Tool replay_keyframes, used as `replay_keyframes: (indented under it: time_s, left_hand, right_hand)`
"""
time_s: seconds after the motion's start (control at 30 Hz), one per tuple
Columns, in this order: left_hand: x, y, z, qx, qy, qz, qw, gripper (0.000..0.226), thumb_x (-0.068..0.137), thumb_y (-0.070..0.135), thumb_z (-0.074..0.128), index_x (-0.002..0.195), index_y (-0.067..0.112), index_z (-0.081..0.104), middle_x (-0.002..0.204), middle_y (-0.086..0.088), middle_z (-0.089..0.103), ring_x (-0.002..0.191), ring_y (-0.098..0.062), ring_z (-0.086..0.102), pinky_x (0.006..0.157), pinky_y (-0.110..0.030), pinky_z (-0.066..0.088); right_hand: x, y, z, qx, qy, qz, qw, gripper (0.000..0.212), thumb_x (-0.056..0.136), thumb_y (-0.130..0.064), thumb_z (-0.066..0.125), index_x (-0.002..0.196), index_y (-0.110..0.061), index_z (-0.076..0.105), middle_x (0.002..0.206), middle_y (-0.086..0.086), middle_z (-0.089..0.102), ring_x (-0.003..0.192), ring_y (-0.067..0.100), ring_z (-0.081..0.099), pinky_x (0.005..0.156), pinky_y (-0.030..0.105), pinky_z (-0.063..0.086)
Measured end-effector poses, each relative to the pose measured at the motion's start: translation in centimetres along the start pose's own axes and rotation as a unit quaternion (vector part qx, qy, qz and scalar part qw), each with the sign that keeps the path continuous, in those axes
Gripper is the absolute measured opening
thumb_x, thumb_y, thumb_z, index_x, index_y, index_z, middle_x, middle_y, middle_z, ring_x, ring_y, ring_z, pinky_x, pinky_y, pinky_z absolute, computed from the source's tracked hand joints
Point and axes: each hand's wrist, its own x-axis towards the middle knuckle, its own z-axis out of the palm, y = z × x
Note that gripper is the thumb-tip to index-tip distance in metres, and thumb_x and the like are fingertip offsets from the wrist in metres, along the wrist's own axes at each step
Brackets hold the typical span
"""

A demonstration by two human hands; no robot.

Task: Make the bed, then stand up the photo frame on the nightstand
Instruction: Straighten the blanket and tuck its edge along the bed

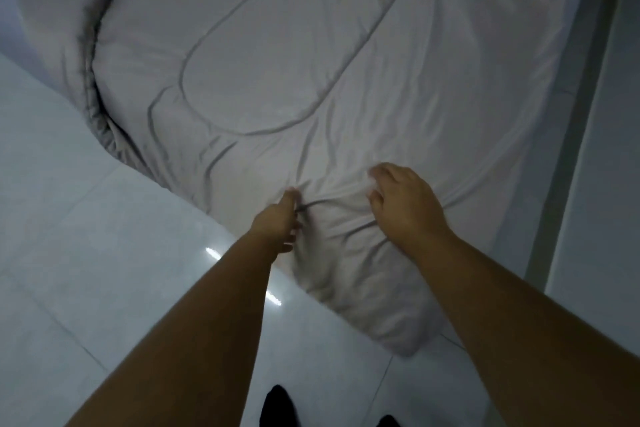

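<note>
Wrinkled grey quilt spread flat, glossy pale floor tiles alongside

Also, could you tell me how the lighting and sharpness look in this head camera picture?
Head view: dim, bluish light throughout; two bright glare streaks on the glossy floor beside the bed; the right hand is smeared by motion at its fingertips; the blanket is soft, though its creases read clearly; the wide-angle lens bows the straight edges at the right.
</note>
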Motion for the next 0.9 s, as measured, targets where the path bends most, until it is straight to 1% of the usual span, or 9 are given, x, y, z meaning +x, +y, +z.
replay_keyframes:
  time_s: [0.13,0.27,0.37,0.47,0.53,0.6,0.67,0.77,0.9]
  left_hand:
    - [1.3,0.4,1.8,-0.068,0.03,0.039,0.996,0.039,0.095,0.047,0.045,0.08,0.012,0.054,0.083,-0.013,0.058,0.069,-0.026,0.058,0.067,-0.037,0.055]
    - [2.7,-0.8,1.5,0.018,0.08,0.093,0.992,0.037,0.09,0.045,0.049,0.067,0.017,0.05,0.094,-0.028,0.063,0.082,-0.041,0.064,0.087,-0.051,0.055]
    - [2.1,-1.4,0.8,0.062,0.082,0.108,0.989,0.037,0.095,0.04,0.046,0.07,0.013,0.053,0.088,-0.024,0.061,0.073,-0.034,0.06,0.083,-0.047,0.057]
    - [2.2,-0.5,0.6,0.078,0.066,0.097,0.99,0.036,0.095,0.04,0.046,0.081,0.009,0.06,0.096,-0.024,0.065,0.09,-0.042,0.065,0.087,-0.049,0.055]
    - [2.7,0.3,0.2,0.029,0.063,0.07,0.995,0.043,0.092,0.045,0.049,0.091,0.004,0.063,0.094,-0.021,0.063,0.088,-0.041,0.065,0.081,-0.045,0.056]
    - [3.9,1.3,-0.9,-0.069,0.094,0.047,0.992,0.055,0.084,0.061,0.05,0.086,0.007,0.063,0.088,-0.015,0.063,0.08,-0.033,0.064,0.073,-0.038,0.055]
    - [5.8,2.2,-2.2,-0.103,0.14,0.056,0.983,0.064,0.078,0.07,0.048,0.09,0.01,0.067,0.094,-0.016,0.068,0.091,-0.033,0.065,0.087,-0.041,0.054]
    - [7.5,3.0,-4.0,-0.004,0.173,0.074,0.982,0.056,0.092,0.05,0.042,0.105,0.001,0.066,0.11,-0.024,0.066,0.107,-0.038,0.06,0.089,-0.029,0.042]
    - [7.1,2.0,-5.4,0.043,0.15,0.121,0.98,0.044,0.095,0.042,0.045,0.09,0.004,0.066,0.103,-0.023,0.067,0.102,-0.038,0.061,0.096,-0.04,0.046]
  right_hand:
    - [-0.6,0.6,2.2,-0.038,-0.013,0.007,0.999,0.068,0.089,-0.044,0.014,0.141,-0.009,0.04,0.149,0.009,0.039,0.139,0.025,0.032,0.116,0.038,0.019]
    - [-0.9,1.1,2.9,-0.054,-0.028,0.021,0.998,0.068,0.09,-0.045,0.008,0.146,-0.015,0.03,0.155,0.003,0.028,0.144,0.021,0.021,0.117,0.034,0.006]
    - [-0.8,0.7,2.5,-0.069,-0.033,0.022,0.997,0.073,0.087,-0.046,0.003,0.147,-0.014,0.028,0.155,0.003,0.028,0.144,0.02,0.02,0.117,0.035,0.006]
    - [-0.2,0.1,1.9,-0.07,-0.043,0.025,0.996,0.078,0.083,-0.048,-0.003,0.149,-0.014,0.022,0.157,0.003,0.022,0.145,0.019,0.015,0.118,0.035,0.003]
    - [0.7,-0.3,1.6,-0.062,-0.047,0.026,0.997,0.076,0.085,-0.048,-0.002,0.149,-0.013,0.02,0.157,0.004,0.021,0.146,0.02,0.013,0.118,0.035,0.002]
    - [1.9,-0.9,1.5,-0.061,-0.047,0.019,0.997,0.072,0.088,-0.047,0.003,0.149,-0.012,0.019,0.158,0.005,0.02,0.146,0.02,0.013,0.118,0.035,0.002]
    - [3.2,-1.6,1.7,-0.06,-0.043,0.009,0.997,0.069,0.09,-0.046,0.008,0.149,-0.012,0.019,0.158,0.005,0.02,0.146,0.02,0.013,0.118,0.035,0.001]
    - [5.0,-3.1,2.4,-0.067,-0.036,-0.008,0.997,0.067,0.092,-0.045,0.011,0.148,-0.012,0.022,0.157,0.005,0.022,0.146,0.02,0.014,0.118,0.035,0.001]
    - [7.0,-5.4,3.4,-0.078,-0.028,-0.024,0.996,0.064,0.093,-0.043,0.014,0.144,-0.009,0.033,0.152,0.008,0.035,0.143,0.024,0.025,0.117,0.037,0.007]
